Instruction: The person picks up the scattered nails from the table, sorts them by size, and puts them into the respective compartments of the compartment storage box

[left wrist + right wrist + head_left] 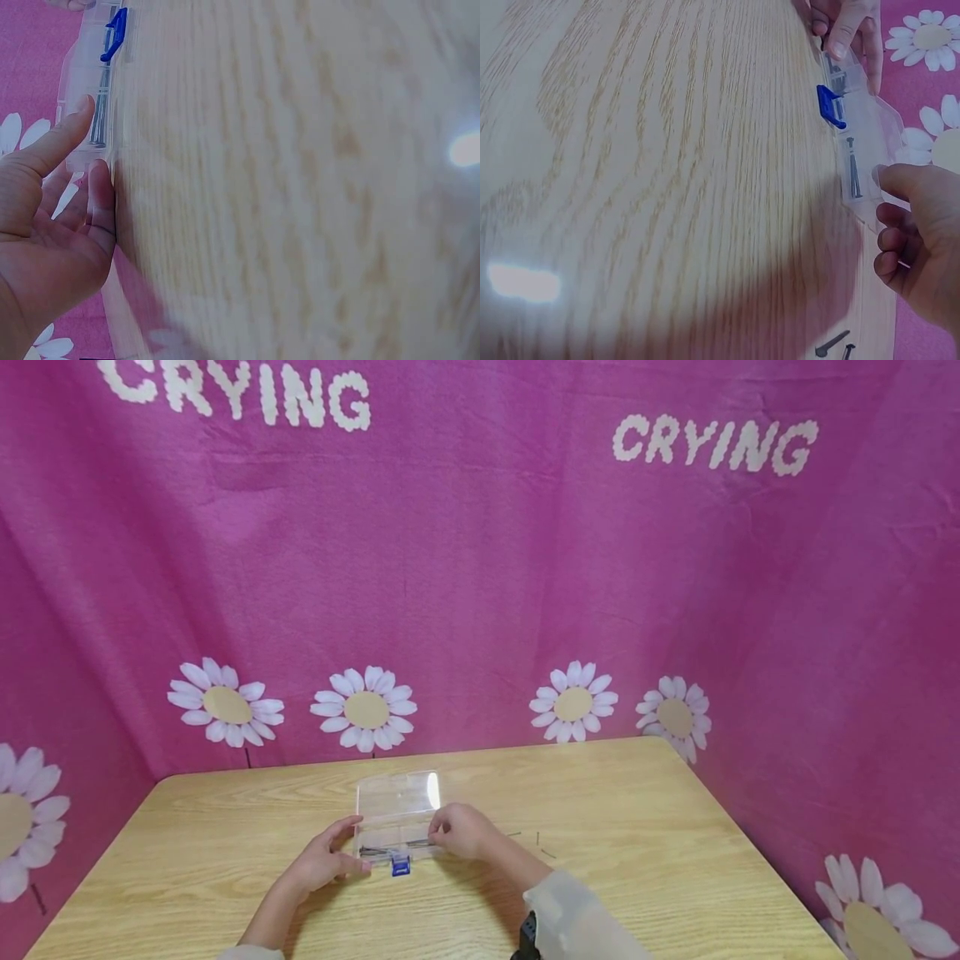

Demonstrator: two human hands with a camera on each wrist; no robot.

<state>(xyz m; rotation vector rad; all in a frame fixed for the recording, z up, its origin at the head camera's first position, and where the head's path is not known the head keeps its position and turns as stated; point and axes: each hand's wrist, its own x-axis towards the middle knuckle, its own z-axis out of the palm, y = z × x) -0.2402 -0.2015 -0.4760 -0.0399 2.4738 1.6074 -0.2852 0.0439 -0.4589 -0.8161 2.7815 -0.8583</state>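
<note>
While steadying the clear box (378, 833) on the table (637, 827) from nine o'clock with the left hand (321, 860), loosely spread rather than clenched, working at three o'clock with the right hand (463, 831), curled; not being able to tell whether pinching anything. Probably stowing nails (853, 166); next, seemingly needing to be reaching past three o'clock for the loose nails (832, 343), leaving the lid (393, 795) open toward twelve.

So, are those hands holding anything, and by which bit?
The left hand holds the box by its left end; whether the right hand holds anything, I can't tell.
</note>
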